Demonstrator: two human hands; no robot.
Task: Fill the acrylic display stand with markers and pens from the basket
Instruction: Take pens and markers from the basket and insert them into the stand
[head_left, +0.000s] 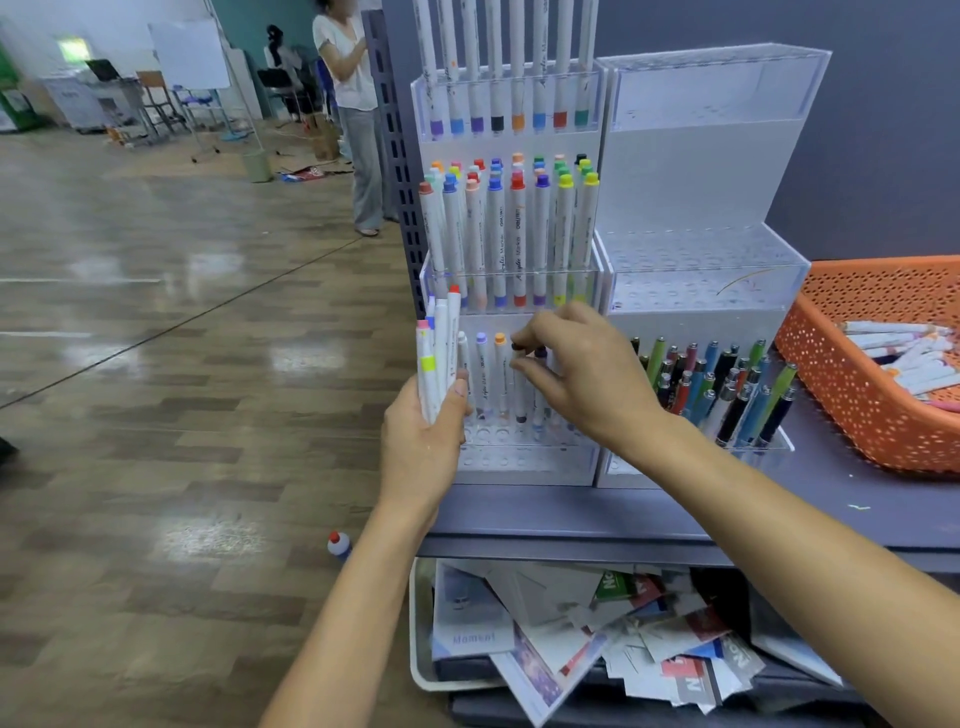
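A tiered clear acrylic display stand (524, 457) stands on the shelf, its upper tiers packed with white markers with coloured caps. My left hand (423, 441) grips a bundle of white markers (436, 353) upright just left of the stand. My right hand (582, 371) pinches a black-capped marker (519, 395) standing in the lowest tier, beside a few markers set in the holes there. The orange perforated basket (852, 384) sits at the right with several white markers in it.
A second acrylic stand (706, 182) to the right holds several pens (727, 389) in its bottom tier. A bin of paper packaging (571, 634) sits below the shelf. A small bottle (338, 544) lies on the wooden floor. People stand at the back left.
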